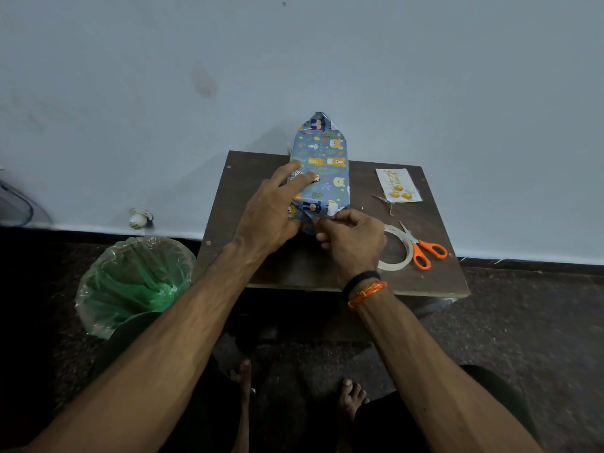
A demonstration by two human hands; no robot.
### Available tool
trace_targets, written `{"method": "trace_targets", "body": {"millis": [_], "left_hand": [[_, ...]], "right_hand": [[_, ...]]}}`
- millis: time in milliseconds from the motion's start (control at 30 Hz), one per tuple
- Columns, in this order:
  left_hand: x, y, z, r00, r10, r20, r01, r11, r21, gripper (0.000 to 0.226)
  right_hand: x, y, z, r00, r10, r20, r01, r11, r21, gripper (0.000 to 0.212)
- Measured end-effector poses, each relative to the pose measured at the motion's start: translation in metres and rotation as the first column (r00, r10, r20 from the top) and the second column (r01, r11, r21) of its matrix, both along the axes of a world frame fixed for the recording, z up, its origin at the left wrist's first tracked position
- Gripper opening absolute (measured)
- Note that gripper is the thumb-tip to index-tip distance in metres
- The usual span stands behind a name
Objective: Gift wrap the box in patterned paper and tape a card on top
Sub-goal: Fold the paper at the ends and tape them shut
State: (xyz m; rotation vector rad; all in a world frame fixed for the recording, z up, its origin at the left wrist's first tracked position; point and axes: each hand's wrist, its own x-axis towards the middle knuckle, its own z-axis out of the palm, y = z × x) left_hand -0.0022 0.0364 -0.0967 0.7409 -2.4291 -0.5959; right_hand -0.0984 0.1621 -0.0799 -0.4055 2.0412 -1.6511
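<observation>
**Wrapping the box, near end being folded**

Sitting against a pale wall [294, 60] is a small dark wooden tabletop [268, 266], and pretty much everything is happening on it. Off to its left on the floor, a bin lined with a green plastic bag [134, 286] is standing with its mouth open.

The box [322, 171], already covered in blue patterned paper with little bears and leaves, is lying lengthwise in the middle of the tabletop, running away from the person toward the wall. Its far end is sticking up in a folded point past the tabletop's back edge.

The left hand [271, 210] is lying spread on the left side of the box, fingers straight and pressing the paper down. The right hand [351, 238] is working at the near end of the box, fingers curled and pinching the paper flap there. Whether a bit of tape is in that pinch too, I can't tell. The right wrist is wearing a black band and an orange thread.

A roll of clear tape [397, 256] is lying flat just right of the right hand, partly hidden behind it. Orange-handled scissors [425, 250] are resting on the tape roll's right edge, blades pointing up-left. The card [397, 184], white with gold balloons, is lying flat near the back right corner, apart from the box.
</observation>
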Motion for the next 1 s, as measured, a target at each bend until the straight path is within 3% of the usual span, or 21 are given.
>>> {"method": "trace_targets", "body": {"millis": [367,533,667,833,1000], "left_hand": [[0.002,-0.005,-0.001,0.997,-0.034,-0.066,0.035,0.999,0.01,0.079],[0.002,-0.009,-0.001,0.994,-0.056,-0.091,0.06,0.997,0.043,0.077],[0.002,-0.009,0.001,0.991,-0.067,-0.112,0.074,0.995,0.059,0.077],[0.003,-0.008,0.003,0.992,-0.074,-0.104,0.08,0.995,0.061,0.076],[0.001,-0.004,0.007,0.993,-0.043,-0.112,0.051,0.996,0.072,0.076]], "right_hand": [[-0.006,-0.002,0.005,1.0,0.018,0.021,-0.019,0.998,0.053,0.017],[-0.004,-0.003,0.001,0.999,-0.018,-0.043,0.021,0.997,0.079,0.017],[-0.011,0.0,-0.005,0.973,0.026,-0.229,0.025,0.977,0.214,0.034],[-0.022,0.003,-0.003,0.835,0.126,-0.535,0.077,0.937,0.34,0.055],[-0.028,0.002,-0.003,0.75,0.239,-0.616,-0.001,0.933,0.36,0.06]]}}
